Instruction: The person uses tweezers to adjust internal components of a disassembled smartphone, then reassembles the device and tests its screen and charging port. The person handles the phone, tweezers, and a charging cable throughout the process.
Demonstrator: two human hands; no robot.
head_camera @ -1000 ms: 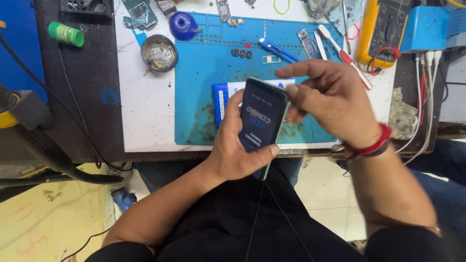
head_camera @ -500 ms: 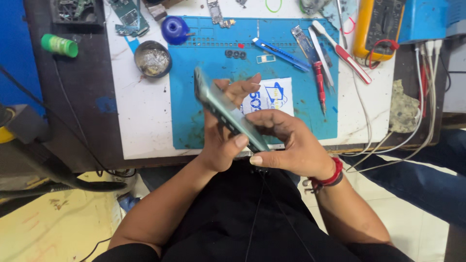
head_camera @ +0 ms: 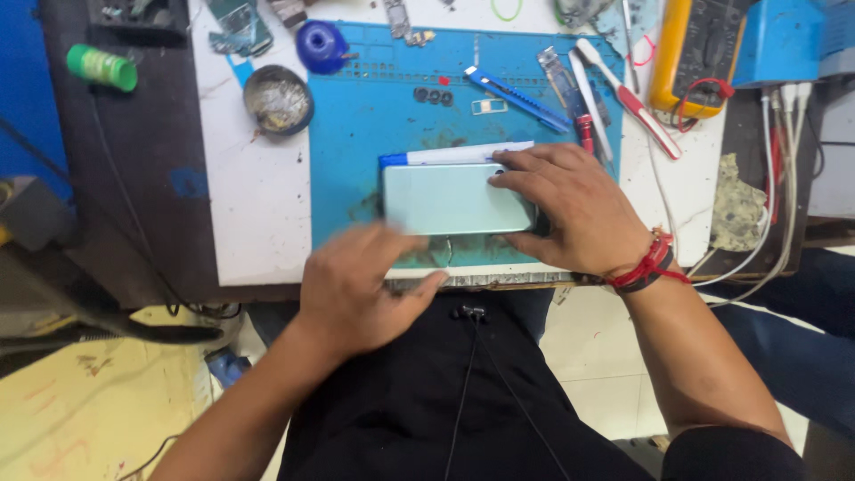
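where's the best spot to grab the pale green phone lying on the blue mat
Probably by its long edges near the left end, coming from above. The phone lies flat, back up, on the blue mat; the right hand covers its right end, and the left hand is by the near edge.

One phone (head_camera: 456, 199), two hands, one blue mat (head_camera: 374, 134), one multimeter (head_camera: 690, 58).

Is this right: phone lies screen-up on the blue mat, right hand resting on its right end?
Not quite. The head view shows the phone lying back-up, its plain pale green rear showing. The rest holds: it lies on the blue mat, right hand on its right end.
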